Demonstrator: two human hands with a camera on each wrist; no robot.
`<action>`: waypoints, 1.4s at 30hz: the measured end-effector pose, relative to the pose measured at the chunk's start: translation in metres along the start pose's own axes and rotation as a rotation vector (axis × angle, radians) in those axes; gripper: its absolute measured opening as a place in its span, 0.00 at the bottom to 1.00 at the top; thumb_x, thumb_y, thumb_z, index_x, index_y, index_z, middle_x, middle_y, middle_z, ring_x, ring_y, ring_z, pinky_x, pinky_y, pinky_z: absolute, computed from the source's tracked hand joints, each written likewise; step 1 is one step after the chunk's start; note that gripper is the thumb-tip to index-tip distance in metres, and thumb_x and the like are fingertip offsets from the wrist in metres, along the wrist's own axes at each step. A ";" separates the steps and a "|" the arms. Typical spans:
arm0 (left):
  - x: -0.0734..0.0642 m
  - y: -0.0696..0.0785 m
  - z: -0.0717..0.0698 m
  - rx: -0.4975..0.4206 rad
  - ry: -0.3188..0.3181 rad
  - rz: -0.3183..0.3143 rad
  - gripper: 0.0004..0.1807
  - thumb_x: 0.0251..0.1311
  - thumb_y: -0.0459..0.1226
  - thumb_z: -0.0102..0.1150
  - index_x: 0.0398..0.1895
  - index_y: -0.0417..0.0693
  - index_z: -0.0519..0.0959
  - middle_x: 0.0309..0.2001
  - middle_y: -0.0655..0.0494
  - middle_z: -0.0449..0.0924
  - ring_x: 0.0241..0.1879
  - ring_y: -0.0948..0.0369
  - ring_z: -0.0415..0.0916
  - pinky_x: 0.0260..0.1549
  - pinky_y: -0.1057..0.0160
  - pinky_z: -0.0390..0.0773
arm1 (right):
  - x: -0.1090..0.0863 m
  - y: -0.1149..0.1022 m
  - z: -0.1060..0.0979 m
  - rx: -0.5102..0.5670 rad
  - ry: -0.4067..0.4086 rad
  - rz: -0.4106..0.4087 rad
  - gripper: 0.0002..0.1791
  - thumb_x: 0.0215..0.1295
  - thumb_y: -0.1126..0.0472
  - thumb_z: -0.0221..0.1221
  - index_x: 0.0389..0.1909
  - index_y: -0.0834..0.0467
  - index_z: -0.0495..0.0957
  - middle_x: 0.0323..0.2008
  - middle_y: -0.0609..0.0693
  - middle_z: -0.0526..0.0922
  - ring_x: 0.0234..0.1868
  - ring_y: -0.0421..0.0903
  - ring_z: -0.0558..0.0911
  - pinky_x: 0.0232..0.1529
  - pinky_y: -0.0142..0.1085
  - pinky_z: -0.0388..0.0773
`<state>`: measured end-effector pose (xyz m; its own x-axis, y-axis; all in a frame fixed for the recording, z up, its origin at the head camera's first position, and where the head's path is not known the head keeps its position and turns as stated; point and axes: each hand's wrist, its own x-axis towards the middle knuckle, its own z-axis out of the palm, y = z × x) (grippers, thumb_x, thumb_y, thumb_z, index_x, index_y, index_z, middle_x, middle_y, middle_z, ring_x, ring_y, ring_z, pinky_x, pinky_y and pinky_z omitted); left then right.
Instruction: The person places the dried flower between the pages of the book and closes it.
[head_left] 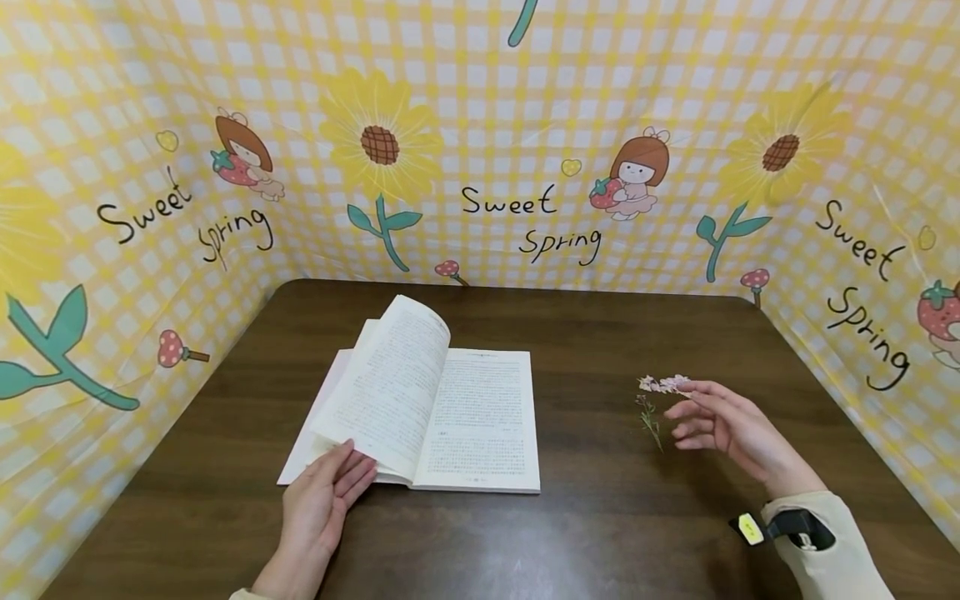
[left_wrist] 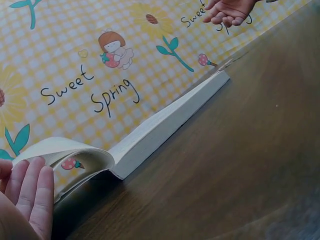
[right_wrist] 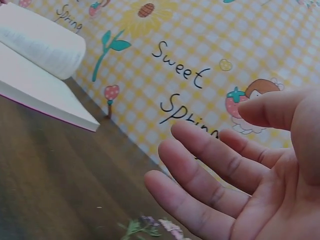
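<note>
Toward nine o'clock on the table (head_left: pixel 615 525), pinching lifted pages (head_left: pixel 397 383) of the open book (head_left: pixel 480 417) with the left hand (head_left: pixel 318 500); toward three o'clock, holding the right hand (head_left: pixel 735 429), fingers apart, near pink flowers (head_left: pixel 662 384), impossible to tell if touching.

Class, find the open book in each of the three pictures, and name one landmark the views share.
Head: the open book lies left of centre, mostly in the lower half.
Left wrist: the open book slants from lower left towards upper right.
Right wrist: the open book is at upper left, cut off by the edge.
Shared landmark: the checked cloth lettered "Sweet Spring".
</note>
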<state>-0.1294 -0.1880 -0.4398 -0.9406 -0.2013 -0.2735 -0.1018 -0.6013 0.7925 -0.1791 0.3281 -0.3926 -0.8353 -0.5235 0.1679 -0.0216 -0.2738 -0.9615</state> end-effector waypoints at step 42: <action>-0.001 0.004 0.001 0.029 -0.006 -0.023 0.15 0.73 0.32 0.51 0.29 0.52 0.84 0.27 0.57 0.85 0.33 0.62 0.86 0.37 0.61 0.85 | 0.033 0.013 -0.025 -0.718 0.316 0.581 0.15 0.70 0.57 0.59 0.40 0.69 0.79 0.28 0.50 0.82 0.27 0.45 0.83 0.29 0.41 0.84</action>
<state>-0.1292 -0.1895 -0.4356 -0.9397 -0.1834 -0.2887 -0.1324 -0.5833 0.8014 -0.2205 0.3279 -0.4052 -0.9282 -0.1522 -0.3394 0.1981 0.5700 -0.7974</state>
